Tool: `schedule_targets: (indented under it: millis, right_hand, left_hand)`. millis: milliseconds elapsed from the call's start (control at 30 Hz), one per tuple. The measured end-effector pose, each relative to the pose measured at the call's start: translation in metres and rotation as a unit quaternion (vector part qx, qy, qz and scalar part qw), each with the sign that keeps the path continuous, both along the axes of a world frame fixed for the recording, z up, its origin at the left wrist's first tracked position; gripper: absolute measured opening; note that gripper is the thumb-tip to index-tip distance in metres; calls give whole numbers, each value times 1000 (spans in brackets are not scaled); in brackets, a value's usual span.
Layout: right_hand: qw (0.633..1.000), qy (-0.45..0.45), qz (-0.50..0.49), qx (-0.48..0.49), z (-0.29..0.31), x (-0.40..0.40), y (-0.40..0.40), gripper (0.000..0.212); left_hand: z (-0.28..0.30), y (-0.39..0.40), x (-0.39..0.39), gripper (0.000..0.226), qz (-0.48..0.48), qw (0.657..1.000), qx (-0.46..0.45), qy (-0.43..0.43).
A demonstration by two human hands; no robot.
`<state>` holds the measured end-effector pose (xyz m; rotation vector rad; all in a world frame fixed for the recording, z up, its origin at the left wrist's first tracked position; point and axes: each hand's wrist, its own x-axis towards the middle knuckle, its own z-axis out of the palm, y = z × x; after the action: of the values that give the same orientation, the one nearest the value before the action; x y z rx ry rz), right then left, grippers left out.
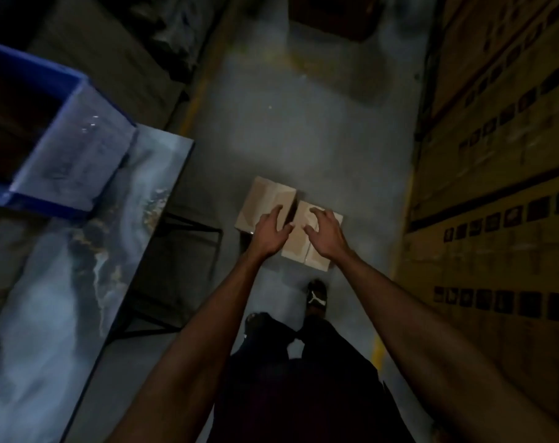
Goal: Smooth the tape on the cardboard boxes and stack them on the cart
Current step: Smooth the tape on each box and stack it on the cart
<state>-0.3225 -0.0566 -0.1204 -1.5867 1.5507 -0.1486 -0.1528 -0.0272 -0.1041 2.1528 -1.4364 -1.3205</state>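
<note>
Two small cardboard boxes lie side by side on the grey floor ahead of my feet. The left box (265,199) is partly covered by my left hand (269,230), whose fingers are spread and relaxed above its near edge. My right hand (325,230) hovers over the right box (303,247) with fingers loosely bent, holding nothing. Whether either hand touches its box I cannot tell. No cart is plainly visible.
A marble-patterned table (80,266) runs along the left, with a blue bin (64,148) on its far end. Tall stacked printed cartons (495,187) form a wall on the right. My shoes (316,295) stand just behind the boxes in the narrow aisle.
</note>
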Motion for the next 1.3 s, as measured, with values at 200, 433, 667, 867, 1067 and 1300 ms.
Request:
schedule_targets:
  millis: [200, 433, 667, 867, 1067, 1300]
  right_hand:
    - [996, 24, -70, 41, -89, -37, -39, 53]
    - [984, 51, -129, 111, -282, -54, -59, 56]
    - [968, 124, -133, 173, -471, -71, -65, 70]
    - [962, 79, -176, 192, -565, -77, -71, 89]
    - [956, 58, -223, 183, -555, -76, -67, 85]
    - [962, 70, -222, 144, -365, -69, -67, 80]
  left_hand:
    - [-90, -61, -29, 63, -65, 997, 42, 3]
    - [-294, -106, -42, 67, -119, 985, 128, -16]
    - [-494, -126, -41, 83, -135, 976, 166, -42]
    - [-582, -128, -49, 100, -121, 979, 157, -54]
    - [-568, -126, -49, 103, -79, 984, 156, -23]
    - [-384, -118, -36, 96, -29, 989, 144, 15]
